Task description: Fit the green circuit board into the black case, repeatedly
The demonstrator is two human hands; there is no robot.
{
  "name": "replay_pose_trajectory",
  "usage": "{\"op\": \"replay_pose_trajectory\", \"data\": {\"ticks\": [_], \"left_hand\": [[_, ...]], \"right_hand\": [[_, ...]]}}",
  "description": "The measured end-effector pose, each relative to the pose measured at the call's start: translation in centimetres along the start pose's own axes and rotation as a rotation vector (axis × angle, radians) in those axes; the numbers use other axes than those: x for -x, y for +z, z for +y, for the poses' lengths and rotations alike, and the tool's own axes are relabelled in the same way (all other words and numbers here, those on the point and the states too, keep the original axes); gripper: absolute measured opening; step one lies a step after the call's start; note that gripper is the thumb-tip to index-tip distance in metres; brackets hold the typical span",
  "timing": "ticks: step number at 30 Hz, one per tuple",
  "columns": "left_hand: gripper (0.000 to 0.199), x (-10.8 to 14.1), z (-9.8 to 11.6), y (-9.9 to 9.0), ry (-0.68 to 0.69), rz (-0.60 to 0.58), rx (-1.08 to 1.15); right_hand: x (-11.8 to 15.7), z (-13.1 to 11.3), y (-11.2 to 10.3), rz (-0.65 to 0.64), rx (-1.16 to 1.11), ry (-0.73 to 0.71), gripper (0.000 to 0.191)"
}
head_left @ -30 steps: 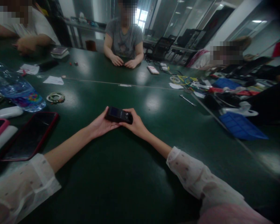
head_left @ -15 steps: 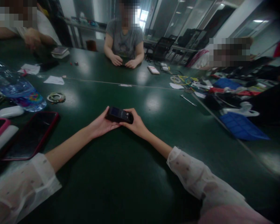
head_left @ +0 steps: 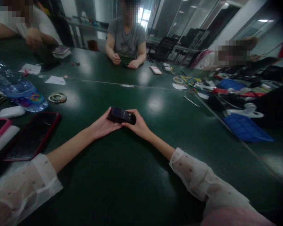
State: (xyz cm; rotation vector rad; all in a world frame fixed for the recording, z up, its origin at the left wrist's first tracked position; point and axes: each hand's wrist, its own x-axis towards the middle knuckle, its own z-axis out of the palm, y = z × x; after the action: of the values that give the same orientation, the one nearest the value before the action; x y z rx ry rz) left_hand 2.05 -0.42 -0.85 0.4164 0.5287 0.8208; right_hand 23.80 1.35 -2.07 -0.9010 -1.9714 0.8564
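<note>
A small black device (head_left: pixel 121 115) with a little screen and buttons is held between both hands above the dark green table (head_left: pixel 122 175). My left hand (head_left: pixel 102 125) grips its left end, with the thumb up along the side and the fingers beneath. On its right end, my right hand (head_left: pixel 138 125) is closed, thumb at the near edge and fingers at the far edge. The screen faces up. The fingertips under the device are partly hidden.
To the left lie a red-edged phone (head_left: pixel 33 136), a white case (head_left: pixel 12 111), a water bottle (head_left: pixel 19 88) and bracelets (head_left: pixel 57 98). A wrench (head_left: pixel 191 101), cables (head_left: pixel 185 80) and a blue tray (head_left: pixel 247 127) are on the right. A person (head_left: pixel 126 37) sits opposite.
Both my hands and the device stay almost in place. Across the table, the person's hands have moved apart, and a dark object shows near one of them.
</note>
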Motion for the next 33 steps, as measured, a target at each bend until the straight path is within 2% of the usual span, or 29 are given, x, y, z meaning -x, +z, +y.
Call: {"op": "replay_pose_trajectory", "data": {"ticks": [6, 11, 18, 33], "left_hand": [[0.072, 0.0, 0.0, -0.3, -0.011, -0.052, 0.030], [0.080, -0.2, -0.1, -0.6, -0.001, -0.050, 0.051], [0.059, -0.2, 0.1, -0.2, -0.017, -0.003, 0.093], [0.056, -0.5, 0.0, -1.2, -0.015, -0.024, 0.108]], "right_hand": [[0.1, -0.2, -0.1, -0.003, 0.019, 0.004, 0.050], [0.0, -0.2, -0.1, 0.000, 0.017, -0.004, 0.050], [0.1, -0.2, 0.0, 0.012, 0.017, -0.018, 0.050], [0.2, 0.0, -0.1, 0.039, 0.026, -0.044, 0.051]]}}
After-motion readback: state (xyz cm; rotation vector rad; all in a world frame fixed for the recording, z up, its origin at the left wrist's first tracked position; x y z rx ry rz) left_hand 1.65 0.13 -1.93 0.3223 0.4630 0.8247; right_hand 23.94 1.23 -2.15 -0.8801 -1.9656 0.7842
